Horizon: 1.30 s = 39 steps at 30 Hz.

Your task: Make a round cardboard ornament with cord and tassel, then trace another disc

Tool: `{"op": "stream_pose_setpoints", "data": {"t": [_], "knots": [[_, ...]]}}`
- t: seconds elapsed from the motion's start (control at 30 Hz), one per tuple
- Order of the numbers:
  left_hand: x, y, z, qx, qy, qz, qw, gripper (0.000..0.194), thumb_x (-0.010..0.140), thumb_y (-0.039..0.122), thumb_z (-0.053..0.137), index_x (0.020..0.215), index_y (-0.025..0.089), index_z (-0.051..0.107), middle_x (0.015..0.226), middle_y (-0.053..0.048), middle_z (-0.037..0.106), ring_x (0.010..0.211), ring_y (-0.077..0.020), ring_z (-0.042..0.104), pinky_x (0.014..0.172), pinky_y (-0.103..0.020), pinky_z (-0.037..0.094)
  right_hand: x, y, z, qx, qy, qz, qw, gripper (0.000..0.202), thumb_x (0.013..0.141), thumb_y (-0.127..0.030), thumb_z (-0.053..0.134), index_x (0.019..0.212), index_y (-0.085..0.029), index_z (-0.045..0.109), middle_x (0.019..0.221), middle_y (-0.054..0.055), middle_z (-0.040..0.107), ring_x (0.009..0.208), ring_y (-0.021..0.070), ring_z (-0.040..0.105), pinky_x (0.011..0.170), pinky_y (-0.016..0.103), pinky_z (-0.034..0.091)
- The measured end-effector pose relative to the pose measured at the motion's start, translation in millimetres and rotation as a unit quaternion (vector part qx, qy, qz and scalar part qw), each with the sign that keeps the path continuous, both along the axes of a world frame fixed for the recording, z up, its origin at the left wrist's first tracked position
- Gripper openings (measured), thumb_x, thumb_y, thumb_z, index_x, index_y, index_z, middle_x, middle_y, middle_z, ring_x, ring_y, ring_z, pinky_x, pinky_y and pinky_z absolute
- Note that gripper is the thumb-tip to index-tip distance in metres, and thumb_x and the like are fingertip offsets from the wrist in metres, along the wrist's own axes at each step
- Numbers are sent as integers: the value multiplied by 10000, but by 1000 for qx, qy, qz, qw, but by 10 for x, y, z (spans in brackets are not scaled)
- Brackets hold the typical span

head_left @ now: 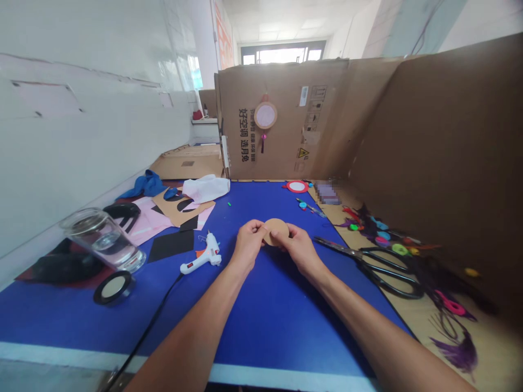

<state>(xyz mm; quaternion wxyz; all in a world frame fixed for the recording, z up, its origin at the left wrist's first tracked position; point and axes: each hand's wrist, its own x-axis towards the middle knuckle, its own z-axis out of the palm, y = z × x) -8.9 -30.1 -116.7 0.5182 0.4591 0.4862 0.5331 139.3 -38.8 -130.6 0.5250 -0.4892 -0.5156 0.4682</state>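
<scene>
Over the middle of the blue table [261,326], a round cardboard disc [277,227] is held between both hands. The fingers of my left hand [250,242] grip its left edge. On the other side, my right hand [300,246] pinches the disc with the thumb on its face. A white glue gun [202,256] with an orange trigger lies to the left of my left hand, its black cord running toward the front edge. Large black-handled scissors [368,261] rest to the right of my right hand, blades pointing left.
A glass jar [104,239] of clear liquid and its round lid [114,287] sit at left. Behind are black sheets [171,245], cut cardboard [175,209] and white cloth [206,188]. Purple tassels [457,345] and colourful bits lie right. A cardboard wall [286,147] carries a round ornament [265,115].
</scene>
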Motion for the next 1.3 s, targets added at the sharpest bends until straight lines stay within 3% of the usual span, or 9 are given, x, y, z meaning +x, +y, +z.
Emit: {"op": "stream_pose_setpoints", "data": {"t": [0.43,0.57,0.73,0.93,1.3], "knots": [[16,-17,-3,-16,13,-56,998,203,786,345,796,784,171,690,711,-15,684,591,-110,601,597,-233,445,7,0,27,22,13,-8,1000,486,747,-621,784,881,-156,739,650,-15,584,586,133,438,543,279,337],[21,-26,4,-2,12,-49,999,200,784,353,788,768,173,702,696,-13,680,587,-109,587,604,-236,447,24,4,42,33,1,-22,999,456,735,-619,799,857,-187,717,719,7,635,633,153,482,572,289,373],[9,-19,10,-7,7,-20,1000,192,760,347,793,754,186,687,673,-3,672,576,-112,594,598,-233,444,51,17,27,39,7,-24,999,447,734,-632,806,750,-215,647,665,-5,606,610,153,476,573,291,377],[-13,14,-1,12,-4,-3,1000,187,746,357,779,751,184,709,644,3,654,572,-114,583,599,-235,445,53,27,-1,41,29,-10,999,417,773,-599,796,735,-212,645,615,-20,572,572,141,446,557,284,337],[-1,16,4,-1,-21,17,1000,205,793,381,754,818,180,723,677,-13,681,592,-123,602,596,-236,450,49,24,-3,43,19,-12,999,414,836,-621,724,738,-230,633,640,-10,583,595,163,496,593,302,412]]}}
